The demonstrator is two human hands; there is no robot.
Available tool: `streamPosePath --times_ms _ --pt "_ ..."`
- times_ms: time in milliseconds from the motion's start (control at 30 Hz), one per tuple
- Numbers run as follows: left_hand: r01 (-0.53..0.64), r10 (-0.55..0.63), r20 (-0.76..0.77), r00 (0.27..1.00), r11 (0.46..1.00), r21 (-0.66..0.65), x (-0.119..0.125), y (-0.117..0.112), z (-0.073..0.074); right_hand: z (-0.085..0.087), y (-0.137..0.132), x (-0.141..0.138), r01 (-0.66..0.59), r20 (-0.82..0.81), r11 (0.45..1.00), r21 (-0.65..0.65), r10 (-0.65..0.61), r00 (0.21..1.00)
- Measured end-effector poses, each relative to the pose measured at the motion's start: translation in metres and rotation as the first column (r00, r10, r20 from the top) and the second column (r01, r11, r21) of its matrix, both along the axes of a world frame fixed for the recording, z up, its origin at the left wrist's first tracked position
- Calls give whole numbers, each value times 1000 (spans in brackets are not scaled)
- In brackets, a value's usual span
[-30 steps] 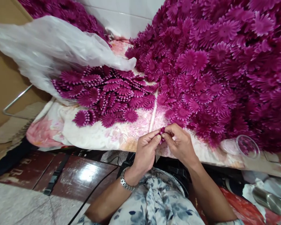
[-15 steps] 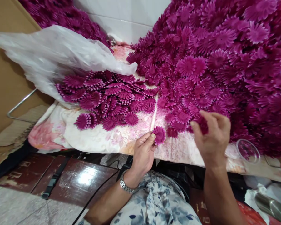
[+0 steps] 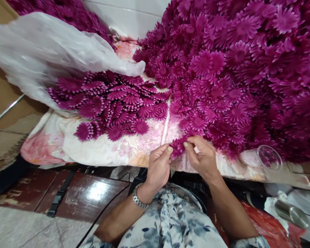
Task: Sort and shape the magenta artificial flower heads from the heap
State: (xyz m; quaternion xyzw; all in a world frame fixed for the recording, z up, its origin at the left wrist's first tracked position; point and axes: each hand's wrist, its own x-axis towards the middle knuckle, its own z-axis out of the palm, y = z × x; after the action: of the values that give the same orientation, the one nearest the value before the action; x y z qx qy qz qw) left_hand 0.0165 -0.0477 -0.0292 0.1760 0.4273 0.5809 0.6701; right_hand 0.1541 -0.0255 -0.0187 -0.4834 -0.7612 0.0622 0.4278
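Note:
My left hand pinches a magenta artificial flower between thumb and fingers, near the front edge of the cloth-covered table. From the right, my right hand meets it, thumb and forefinger closed on magenta petals. The petals between the hands overlap, so I cannot tell where one flower head ends and another begins. Beyond my right hand rises a big heap of loose magenta flower heads. To the left lies a smaller pile of stacked flower heads.
A translucent plastic bag drapes over the left pile. A clear plastic cup lies at the right front edge. The floral cloth covers the table. Below right is a steel tumbler; cardboard stands at left.
My right hand has moved left and down from the big heap to the flower in my left hand, its fingers now on petals there. The view has shifted slightly.

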Motion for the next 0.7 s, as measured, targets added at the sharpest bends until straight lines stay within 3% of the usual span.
streamPosePath --times_ms 67,133,200,267,333,367,433,500,700 --pt "-17 17 11 1000 1000 -22 -2 2 0 7 6 18 184 25 976 118 -188 982" --pt "-11 12 25 1000 999 -40 -4 3 1 15 13 35 347 155 917 199 -379 912" --pt "-6 7 32 999 999 -47 -4 4 2 22 15 42 404 266 887 226 -455 850" --pt "2 0 37 999 999 -39 -2 5 4 23 13 35 345 265 920 185 -384 885" --pt "22 -21 35 999 999 -30 0 4 4 18 7 17 141 185 989 50 -148 972" --pt "37 -36 32 999 999 -29 1 4 4 14 5 8 14 153 998 -54 -6 988" --pt "61 -60 27 998 997 -38 2 2 4 6 2 -6 -127 81 976 -179 143 986" --pt "78 -77 30 997 996 -46 2 1 3 -1 2 -12 -158 49 965 -210 172 984" --pt "67 -67 -25 997 998 -2 1 0 2 -4 -5 -15 -113 56 989 -95 118 991"
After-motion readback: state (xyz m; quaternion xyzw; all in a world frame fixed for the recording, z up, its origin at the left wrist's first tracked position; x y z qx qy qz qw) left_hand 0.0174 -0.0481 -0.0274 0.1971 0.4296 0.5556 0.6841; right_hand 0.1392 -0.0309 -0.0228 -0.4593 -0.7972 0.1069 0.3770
